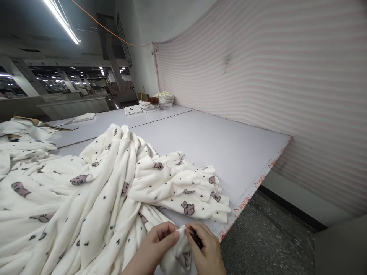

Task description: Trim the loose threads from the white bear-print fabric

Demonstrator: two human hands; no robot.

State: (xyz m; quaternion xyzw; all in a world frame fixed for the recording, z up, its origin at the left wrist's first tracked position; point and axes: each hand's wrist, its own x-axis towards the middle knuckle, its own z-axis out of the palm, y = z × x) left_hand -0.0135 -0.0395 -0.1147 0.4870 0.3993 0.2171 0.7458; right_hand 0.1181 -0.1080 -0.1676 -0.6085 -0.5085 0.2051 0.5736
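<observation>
Garment or textile workshop, large indoor floor. Broad pale worktable [223, 141] across mid-frame, its right edge marked in red. White plush fabric [106, 198], printed with small mauve animals, heaped over lower left. Folded cloth stacks [165, 100] at the table's far end, upper centre. Striped sheeting [252, 72] hung along the right side. Tube light [63, 23] overhead, upper left; beneath it, a deep hall with pillars [21, 78] and rows of distant lights. Speckled hard floor [266, 225], lower right.

Red print [260, 180] on the table edge [281, 150] cannot be read.
</observation>
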